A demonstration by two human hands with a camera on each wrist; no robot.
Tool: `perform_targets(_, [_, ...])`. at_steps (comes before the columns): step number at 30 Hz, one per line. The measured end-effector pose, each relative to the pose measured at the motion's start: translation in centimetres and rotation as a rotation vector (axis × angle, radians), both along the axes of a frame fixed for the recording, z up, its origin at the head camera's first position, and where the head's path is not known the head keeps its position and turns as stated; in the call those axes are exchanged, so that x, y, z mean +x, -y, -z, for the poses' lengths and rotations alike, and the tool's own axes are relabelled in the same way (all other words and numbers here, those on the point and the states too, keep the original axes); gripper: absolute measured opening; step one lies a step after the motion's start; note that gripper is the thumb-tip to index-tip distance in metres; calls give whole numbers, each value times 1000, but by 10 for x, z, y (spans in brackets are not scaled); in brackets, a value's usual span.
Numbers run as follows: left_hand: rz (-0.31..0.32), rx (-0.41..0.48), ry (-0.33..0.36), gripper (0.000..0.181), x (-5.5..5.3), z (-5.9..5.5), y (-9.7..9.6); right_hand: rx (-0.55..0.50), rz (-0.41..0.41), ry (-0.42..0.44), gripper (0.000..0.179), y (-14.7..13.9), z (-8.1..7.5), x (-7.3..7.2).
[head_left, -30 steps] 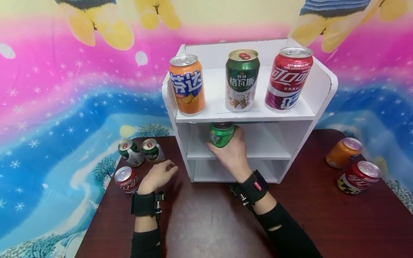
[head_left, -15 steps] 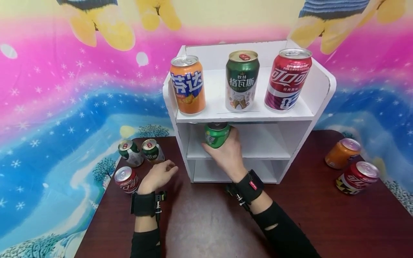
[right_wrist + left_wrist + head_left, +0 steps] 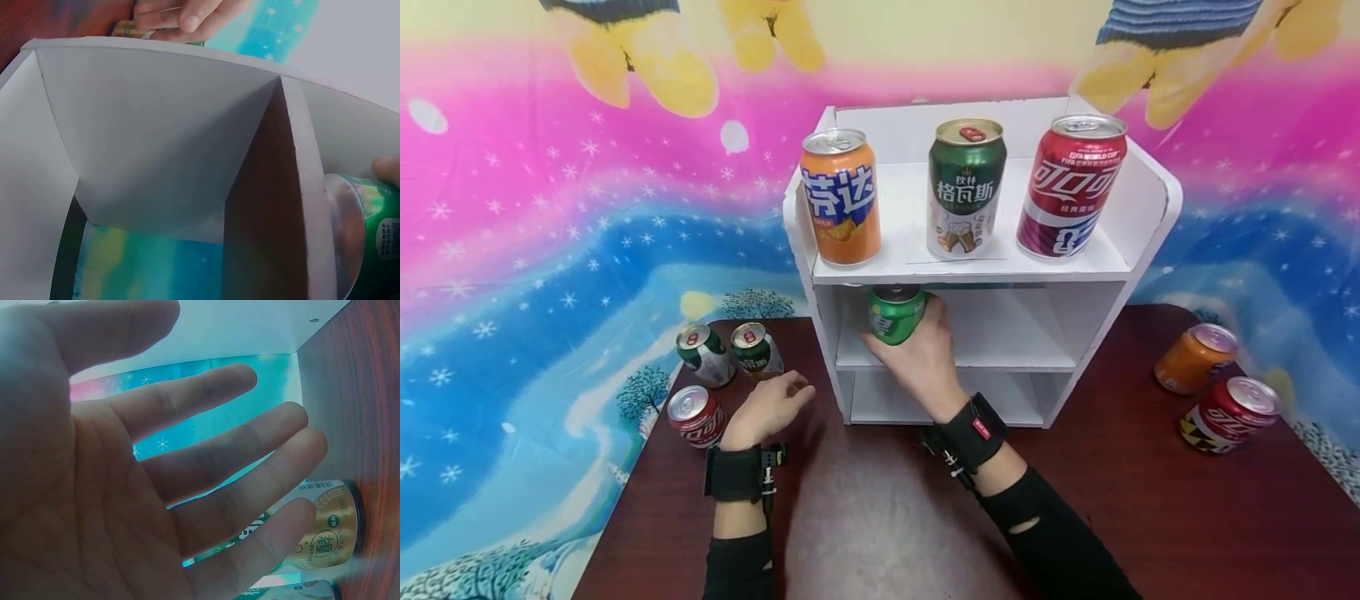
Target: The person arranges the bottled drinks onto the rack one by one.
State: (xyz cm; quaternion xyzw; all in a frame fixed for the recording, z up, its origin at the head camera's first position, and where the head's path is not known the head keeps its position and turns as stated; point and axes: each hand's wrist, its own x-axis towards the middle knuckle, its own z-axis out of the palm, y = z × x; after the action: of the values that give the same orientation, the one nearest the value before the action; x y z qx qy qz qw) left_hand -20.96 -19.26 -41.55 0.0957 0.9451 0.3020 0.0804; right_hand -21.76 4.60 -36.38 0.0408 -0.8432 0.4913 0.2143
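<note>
My right hand (image 3: 917,358) grips a green soda can (image 3: 895,317) in the middle level of the white shelf (image 3: 985,268), toward its left side. The can's top lies just under the upper board. In the right wrist view, the silver base of the green can (image 3: 350,231) is close to the shelf board; whether they touch I cannot tell. My left hand (image 3: 771,408) is held palm inward by the shelf's left side, its fingers spread and holding nothing in the left wrist view. Close behind it is a green-and-white kvass can (image 3: 758,350).
On the top level stand an orange Fanta can (image 3: 841,200), a green kvass can (image 3: 966,192) and a red cola can (image 3: 1071,187). Another kvass can (image 3: 706,358) and a red can (image 3: 696,417) stand at left; an orange can (image 3: 1197,358) and a red can (image 3: 1230,414) at right.
Carrying the green soda can, my right hand has shifted left within the middle level. My left hand has stayed in place.
</note>
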Motion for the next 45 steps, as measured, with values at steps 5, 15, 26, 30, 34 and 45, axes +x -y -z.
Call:
perform_targets(5, [2, -1, 3, 31, 0, -1, 0, -9, -36, 7, 97, -1, 1, -2])
perform_targets(15, [0, 0, 0, 32, 1, -1, 1, -22, -131, 4, 91, -4, 1, -4])
perform_targets(26, [-1, -2, 3, 33, 1, -2, 1, -63, -239, 31, 86, -10, 2, -8])
perform_targets(30, [-1, -3, 4, 32, 1, -3, 1, -73, -240, 66, 86, -12, 3, -8])
perform_targets(34, [-7, -5, 6, 32, 1, -2, 2, -79, -191, 70, 91, -9, 7, -7])
perform_targets(45, [-9, -2, 7, 31, 2, -3, 3, -38, -76, -8, 95, 1, 13, -1])
